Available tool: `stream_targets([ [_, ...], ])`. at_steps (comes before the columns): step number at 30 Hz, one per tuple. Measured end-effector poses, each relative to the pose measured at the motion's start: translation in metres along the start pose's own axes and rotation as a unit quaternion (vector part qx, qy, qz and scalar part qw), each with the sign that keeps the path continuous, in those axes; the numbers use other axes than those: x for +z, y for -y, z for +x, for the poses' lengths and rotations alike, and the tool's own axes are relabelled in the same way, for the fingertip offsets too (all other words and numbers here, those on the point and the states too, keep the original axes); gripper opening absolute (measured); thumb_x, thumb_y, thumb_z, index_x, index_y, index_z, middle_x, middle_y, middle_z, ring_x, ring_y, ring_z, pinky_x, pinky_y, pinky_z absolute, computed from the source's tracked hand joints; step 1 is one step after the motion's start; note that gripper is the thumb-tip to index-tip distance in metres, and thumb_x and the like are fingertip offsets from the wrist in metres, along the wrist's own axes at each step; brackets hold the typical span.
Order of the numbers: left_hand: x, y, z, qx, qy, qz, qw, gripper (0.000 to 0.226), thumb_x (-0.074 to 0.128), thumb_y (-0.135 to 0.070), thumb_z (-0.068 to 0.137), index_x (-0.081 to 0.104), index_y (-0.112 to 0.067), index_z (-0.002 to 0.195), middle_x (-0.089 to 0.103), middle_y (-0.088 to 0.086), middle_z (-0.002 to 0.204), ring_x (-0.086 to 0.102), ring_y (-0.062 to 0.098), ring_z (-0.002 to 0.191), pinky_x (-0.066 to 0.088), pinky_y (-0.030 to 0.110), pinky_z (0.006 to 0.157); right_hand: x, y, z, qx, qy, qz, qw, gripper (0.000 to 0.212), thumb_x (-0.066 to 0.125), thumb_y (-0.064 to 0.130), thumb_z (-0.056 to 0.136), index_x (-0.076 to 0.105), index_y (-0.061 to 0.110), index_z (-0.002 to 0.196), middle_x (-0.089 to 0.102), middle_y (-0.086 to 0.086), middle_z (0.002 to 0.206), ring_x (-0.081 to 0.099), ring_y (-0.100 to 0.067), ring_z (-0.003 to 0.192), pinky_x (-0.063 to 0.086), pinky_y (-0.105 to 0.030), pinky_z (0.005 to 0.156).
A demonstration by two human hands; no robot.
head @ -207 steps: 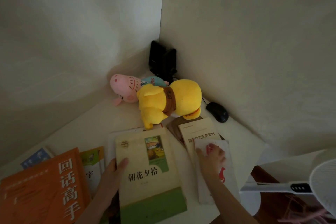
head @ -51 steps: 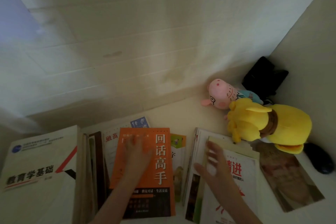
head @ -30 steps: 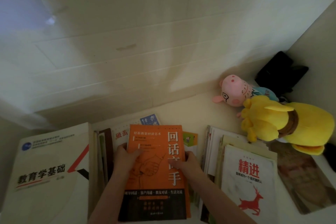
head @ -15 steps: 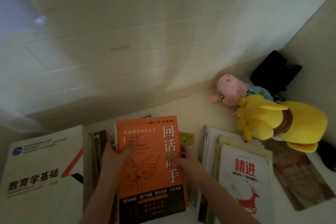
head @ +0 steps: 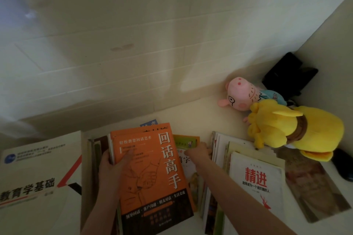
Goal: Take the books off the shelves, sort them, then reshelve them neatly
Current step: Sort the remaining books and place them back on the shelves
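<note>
Left hand gripping orange book by its left edge, thumb on cover, above the middle pile, right hand open, fingers resting on yellow book beside it

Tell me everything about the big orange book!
The orange book has a glossy orange cover with large white Chinese characters running down its right side, a faint line drawing of clasped hands in the middle, and a dark band with small text along the bottom. It is closed, face up, slightly tilted, lying on other books. The left hand grips its left edge, thumb across the cover. The right hand is just beside its right edge, on the book with a yellow-green cover.
</note>
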State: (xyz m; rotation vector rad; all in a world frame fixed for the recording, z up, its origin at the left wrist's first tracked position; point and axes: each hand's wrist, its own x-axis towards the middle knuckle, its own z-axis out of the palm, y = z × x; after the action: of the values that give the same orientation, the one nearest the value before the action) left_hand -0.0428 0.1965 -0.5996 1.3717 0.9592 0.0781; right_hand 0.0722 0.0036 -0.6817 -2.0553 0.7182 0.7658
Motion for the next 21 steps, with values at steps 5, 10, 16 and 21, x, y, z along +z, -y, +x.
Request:
stream_targets([
  [5, -0.001, 0.004, 0.006, -0.012, 0.002, 0.003, 1.0, 0.051, 0.071, -0.024, 0.08, 0.048, -0.02, 0.125, 0.064, 0.005, 0.102, 0.065, 0.028, 0.088, 0.053, 0.047, 0.079, -0.007, 0.0, -0.008, -0.085, 0.001, 0.025, 0.996, 0.038, 0.071, 0.007, 0.082, 0.05, 0.008, 0.114, 0.054, -0.012, 0.117, 0.058, -0.023, 0.102, 0.052, -0.03, 0.079],
  [10, -0.001, 0.006, 0.012, -0.027, -0.007, -0.003, 1.0, 0.054, 0.071, -0.026, 0.08, 0.046, -0.02, 0.128, 0.063, 0.009, 0.11, 0.064, 0.032, 0.096, 0.05, 0.055, 0.088, -0.026, -0.004, -0.036, -0.2, 0.001, 0.038, 0.979, 0.024, 0.066, 0.003, 0.086, 0.057, 0.017, 0.103, 0.065, 0.001, 0.1, 0.064, -0.017, 0.091, 0.054, -0.035, 0.082],
  [16, -0.006, 0.007, 0.017, -0.038, -0.004, -0.013, 0.999, 0.04, 0.066, -0.022, 0.085, 0.05, -0.019, 0.123, 0.064, 0.003, 0.098, 0.062, 0.028, 0.092, 0.05, 0.048, 0.083, -0.051, -0.002, -0.076, -0.239, -0.037, 0.084, 0.967, 0.015, 0.068, 0.006, 0.085, 0.063, 0.016, 0.096, 0.07, 0.002, 0.092, 0.067, -0.019, 0.085, 0.056, -0.039, 0.08],
  [21, -0.004, 0.011, 0.024, -0.041, -0.013, 0.016, 0.999, 0.028, 0.064, -0.023, 0.088, 0.053, -0.02, 0.114, 0.063, 0.002, 0.097, 0.061, 0.028, 0.095, 0.048, 0.051, 0.09, -0.098, 0.006, -0.101, -0.302, -0.106, 0.166, 0.933, 0.014, 0.07, 0.002, 0.083, 0.059, 0.009, 0.086, 0.069, 0.002, 0.08, 0.068, -0.006, 0.07, 0.053, -0.023, 0.056],
])
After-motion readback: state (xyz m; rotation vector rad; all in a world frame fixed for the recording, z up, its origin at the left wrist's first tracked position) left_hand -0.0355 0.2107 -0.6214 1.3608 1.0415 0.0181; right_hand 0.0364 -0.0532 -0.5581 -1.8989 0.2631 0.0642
